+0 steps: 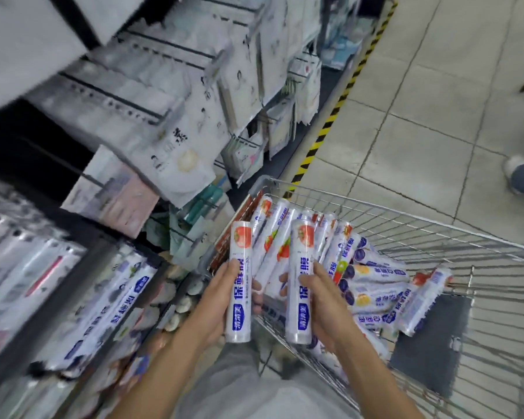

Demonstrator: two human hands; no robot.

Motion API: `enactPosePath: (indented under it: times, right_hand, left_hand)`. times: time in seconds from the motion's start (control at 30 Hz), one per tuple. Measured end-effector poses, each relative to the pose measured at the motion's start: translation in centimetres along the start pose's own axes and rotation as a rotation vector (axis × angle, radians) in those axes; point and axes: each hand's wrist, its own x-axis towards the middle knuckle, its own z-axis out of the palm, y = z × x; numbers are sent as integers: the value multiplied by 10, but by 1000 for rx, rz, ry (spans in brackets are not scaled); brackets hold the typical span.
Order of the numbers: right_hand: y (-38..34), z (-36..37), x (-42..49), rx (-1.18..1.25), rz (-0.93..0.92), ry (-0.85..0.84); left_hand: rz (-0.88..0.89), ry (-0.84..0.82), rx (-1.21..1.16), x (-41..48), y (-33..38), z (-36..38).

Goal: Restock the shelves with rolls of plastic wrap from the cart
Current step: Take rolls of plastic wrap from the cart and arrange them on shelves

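Observation:
My left hand (pixel 216 300) grips a white roll of plastic wrap (pixel 239 279) with a red fruit picture and blue lettering, held upright over the cart's left rim. My right hand (pixel 321 300) grips a second, matching roll (pixel 302 276) beside it, above the cart. The wire cart (pixel 405 219) holds several more rolls (pixel 375 285), some upright at its far left, others lying flat. The shelf (pixel 103 303) at lower left carries similar rolls lying in a row.
Hanging white packets (pixel 170 95) fill the pegs above the shelf. A yellow-and-black striped strip (pixel 333 116) runs along the shelf base. A dark mat (pixel 430 343) lies in the cart. Another person's shoe and trouser leg (pixel 523 173) stand on the tiled floor at right.

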Motion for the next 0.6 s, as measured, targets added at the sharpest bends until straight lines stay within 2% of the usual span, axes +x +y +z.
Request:
enactPosePath:
  times: [0.3, 0.6]
  right_hand:
    - [6, 25, -10, -100, -5, -300]
    - [54, 98, -48, -481, 7, -586]
  left_hand:
    - [202, 350, -45, -76, -46, 5]
    - [334, 662, -257, -168, -95, -31]
